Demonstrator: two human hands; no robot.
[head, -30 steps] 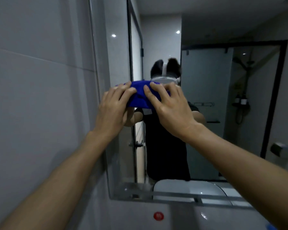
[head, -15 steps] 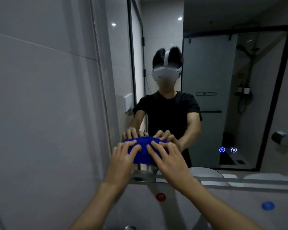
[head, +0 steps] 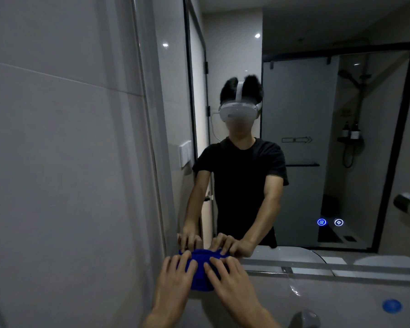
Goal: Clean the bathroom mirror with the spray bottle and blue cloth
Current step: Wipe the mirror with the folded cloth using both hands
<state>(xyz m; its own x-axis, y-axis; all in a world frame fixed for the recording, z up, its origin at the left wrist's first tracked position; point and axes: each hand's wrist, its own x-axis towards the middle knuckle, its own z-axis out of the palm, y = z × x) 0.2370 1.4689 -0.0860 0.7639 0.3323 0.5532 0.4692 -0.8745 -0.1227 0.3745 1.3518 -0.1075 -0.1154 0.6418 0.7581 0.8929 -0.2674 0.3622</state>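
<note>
Two hands press cloth [head: 200,271] on mirror [head: 294,162] (dim bathroom).

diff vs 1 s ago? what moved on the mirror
Both hands, left and right, slid the blue cloth straight down the mirror, from head height to its bottom edge near the left corner. Nothing was let go: both hands press the cloth flat as before, fingers spread. Spray bottle not in view.

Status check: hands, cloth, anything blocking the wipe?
Left hand and right hand pressing blue cloth, fingers spread. Cloth at mirror bottom-left corner. Nothing blocking; spray bottle not in view.
</note>
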